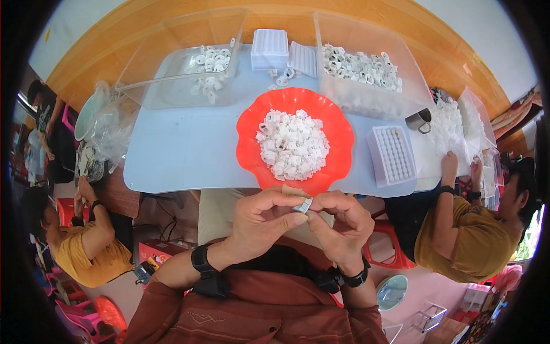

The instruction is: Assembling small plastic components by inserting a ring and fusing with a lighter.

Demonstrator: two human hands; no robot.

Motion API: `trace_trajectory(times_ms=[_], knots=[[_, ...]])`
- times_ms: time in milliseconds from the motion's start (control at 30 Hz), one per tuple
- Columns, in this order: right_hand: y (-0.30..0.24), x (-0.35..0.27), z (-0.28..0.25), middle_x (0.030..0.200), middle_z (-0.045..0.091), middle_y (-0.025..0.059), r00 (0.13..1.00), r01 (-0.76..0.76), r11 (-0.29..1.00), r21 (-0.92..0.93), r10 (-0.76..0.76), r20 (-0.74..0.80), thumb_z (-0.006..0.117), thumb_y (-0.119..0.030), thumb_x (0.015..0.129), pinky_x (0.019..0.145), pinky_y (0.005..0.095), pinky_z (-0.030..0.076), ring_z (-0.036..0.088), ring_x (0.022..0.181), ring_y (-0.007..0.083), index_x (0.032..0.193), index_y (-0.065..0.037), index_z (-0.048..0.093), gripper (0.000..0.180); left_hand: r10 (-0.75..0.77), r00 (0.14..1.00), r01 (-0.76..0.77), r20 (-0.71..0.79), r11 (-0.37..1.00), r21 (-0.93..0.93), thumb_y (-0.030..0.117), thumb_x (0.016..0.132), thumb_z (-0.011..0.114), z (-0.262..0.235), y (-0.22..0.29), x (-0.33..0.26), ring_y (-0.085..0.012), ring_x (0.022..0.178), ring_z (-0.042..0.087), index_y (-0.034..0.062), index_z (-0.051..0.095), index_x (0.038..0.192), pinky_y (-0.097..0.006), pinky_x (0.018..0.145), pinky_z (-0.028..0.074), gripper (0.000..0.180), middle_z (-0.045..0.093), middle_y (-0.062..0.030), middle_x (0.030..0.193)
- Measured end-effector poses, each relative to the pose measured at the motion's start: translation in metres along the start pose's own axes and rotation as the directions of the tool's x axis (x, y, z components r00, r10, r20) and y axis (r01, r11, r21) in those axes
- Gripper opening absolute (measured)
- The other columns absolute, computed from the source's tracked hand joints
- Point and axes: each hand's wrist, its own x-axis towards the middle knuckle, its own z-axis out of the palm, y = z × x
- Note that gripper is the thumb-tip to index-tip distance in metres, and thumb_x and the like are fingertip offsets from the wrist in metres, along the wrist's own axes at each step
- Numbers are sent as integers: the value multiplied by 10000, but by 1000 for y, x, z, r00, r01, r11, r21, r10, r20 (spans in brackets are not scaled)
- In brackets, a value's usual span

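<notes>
Pinching one small white plastic piece (303, 205) between them, both hands (303, 221) meet below the red bowl (338, 135).

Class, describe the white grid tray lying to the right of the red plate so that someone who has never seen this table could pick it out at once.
Start at the pale blue table and find the red scalloped plate heaped with small white plastic parts. Just right of it, near the table's front edge, lies the white grid tray. Unlike the clear bin behind it, it is opaque, flat and covered with rows of small cells.
</notes>
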Motion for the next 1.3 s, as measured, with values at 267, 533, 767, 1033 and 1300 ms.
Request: trace_trajectory(times_ms=[267, 533, 767, 1033, 1300], knots=[[-10, 24, -8, 907, 712, 116, 982, 152, 963, -224, -122, 144, 755, 34, 807, 726, 304, 532, 688, 789, 215, 981, -11, 677, 196, -84, 992, 85, -89, 996, 7, -63, 913, 672, -10, 4, -5, -176, 1120, 627, -29, 654, 1190, -322, 975, 535, 280, 651, -133, 1217], [6, 80, -6, 965, 688, 117, 918, 181, 789, -587, 78, 389, 713, -89, 822, 715, 403, 529, 674, 856, 307, 1000, -16, 685, 194, -100, 957, 107, -271, 994, 11, -40, 904, 685, -32, 11, -17, -207, 1040, 669, -9, 676, 1113, -385, 897, 592, 212, 677, -147, 1156], [35, 94, 3, 949, 678, 114, 811, 358, 528, -770, 232, 536, 693, -111, 812, 728, 473, 518, 618, 933, 334, 990, -39, 716, 194, -158, 941, 137, -298, 986, -91, -43, 903, 684, -38, 15, -23, -207, 1040, 673, -11, 681, 1114, -374, 890, 589, 213, 685, -154, 1156], [41, 97, 6, 918, 691, 107, 774, 370, 476, -798, 317, 548, 693, -116, 808, 725, 460, 517, 621, 937, 330, 908, -43, 740, 133, -179, 942, 158, -286, 983, -94, -31, 912, 680, -44, 12, -26, -192, 1018, 674, -19, 673, 1124, -358, 890, 585, 212, 686, -151, 1151], [37, 94, 2, 927, 698, 99, 787, 374, 502, -780, 274, 553, 713, -139, 801, 751, 446, 515, 626, 937, 323, 974, -63, 746, 192, -191, 937, 168, -294, 981, -101, -32, 915, 677, -45, 11, -27, -178, 1009, 675, -22, 673, 1125, -350, 889, 583, 210, 689, -143, 1141]])
